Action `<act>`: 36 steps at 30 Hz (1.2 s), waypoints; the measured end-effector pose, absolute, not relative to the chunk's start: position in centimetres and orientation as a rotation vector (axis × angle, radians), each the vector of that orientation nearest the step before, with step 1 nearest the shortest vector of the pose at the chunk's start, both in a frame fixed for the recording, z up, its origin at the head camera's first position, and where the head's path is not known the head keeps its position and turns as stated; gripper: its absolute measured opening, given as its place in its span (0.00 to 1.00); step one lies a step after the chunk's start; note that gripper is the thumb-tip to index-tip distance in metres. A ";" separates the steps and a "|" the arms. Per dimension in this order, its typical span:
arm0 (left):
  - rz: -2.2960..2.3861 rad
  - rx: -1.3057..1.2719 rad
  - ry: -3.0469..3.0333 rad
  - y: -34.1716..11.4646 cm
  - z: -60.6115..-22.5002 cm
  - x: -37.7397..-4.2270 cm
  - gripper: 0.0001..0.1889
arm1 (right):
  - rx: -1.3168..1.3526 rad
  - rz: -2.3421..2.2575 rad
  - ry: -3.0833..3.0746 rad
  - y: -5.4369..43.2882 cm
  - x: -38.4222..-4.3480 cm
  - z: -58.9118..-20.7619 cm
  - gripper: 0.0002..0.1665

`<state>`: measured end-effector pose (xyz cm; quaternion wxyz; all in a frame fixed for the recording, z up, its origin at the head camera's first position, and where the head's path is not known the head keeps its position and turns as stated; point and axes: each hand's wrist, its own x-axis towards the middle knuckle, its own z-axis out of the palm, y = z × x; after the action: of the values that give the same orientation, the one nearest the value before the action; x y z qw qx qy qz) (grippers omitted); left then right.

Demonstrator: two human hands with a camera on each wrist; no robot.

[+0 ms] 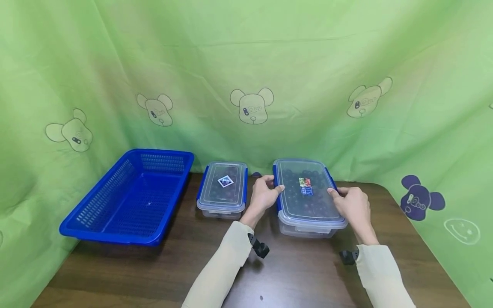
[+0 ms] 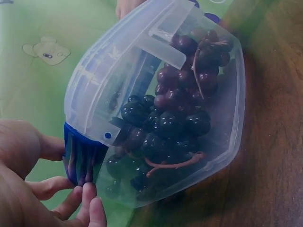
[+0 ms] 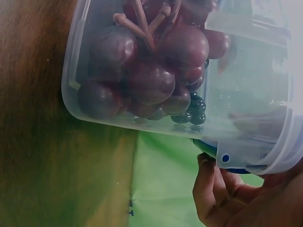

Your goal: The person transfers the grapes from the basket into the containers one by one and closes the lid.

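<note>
A large clear food container [image 1: 294, 209] with a lid and blue side latches stands on the table. Bunches of dark grapes [image 2: 175, 125] show through its wall, with stems among them. My left hand [image 1: 263, 197] grips its left side, the thumb over the lid's edge and the fingertips at the blue latch [image 2: 83, 163]. On the opposite side my right hand [image 1: 352, 208] grips the lid's edge, thumb on top. In the right wrist view, its fingers curl beneath the right latch [image 3: 235, 170]. Both latches hang along the container's sides.
A smaller lidded container [image 1: 221, 194] with blue latches stands left of my left hand. Farther left is a blue plastic basket [image 1: 115, 236]. Behind the brown table [image 1: 285, 273] hangs a green curtain [image 1: 300, 55] printed with bear heads.
</note>
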<state>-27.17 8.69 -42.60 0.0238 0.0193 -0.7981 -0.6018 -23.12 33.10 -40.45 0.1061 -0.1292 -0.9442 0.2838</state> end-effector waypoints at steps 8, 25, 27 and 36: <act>-1.839 0.060 -2.500 8.6 -42.3 -27.0 0.26 | -0.374 0.821 -2.848 33.5 -23.3 -39.8 0.35; -1.289 -0.438 -2.847 5.5 -36.6 -26.0 0.28 | -0.024 0.690 -3.119 35.9 -24.8 -36.0 0.50; -1.145 -0.540 -2.851 4.6 -34.9 -25.8 0.27 | 0.004 0.667 -3.113 36.1 -25.0 -35.5 0.55; -0.583 -0.747 -2.768 -0.6 -27.3 -25.9 0.28 | 0.150 0.657 -2.999 37.4 -26.4 -32.8 0.71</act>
<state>-25.94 -0.61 -27.32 0.1076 -0.2539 -0.9406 -0.1981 -26.38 37.37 -32.77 0.0340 0.0486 -0.9751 0.2137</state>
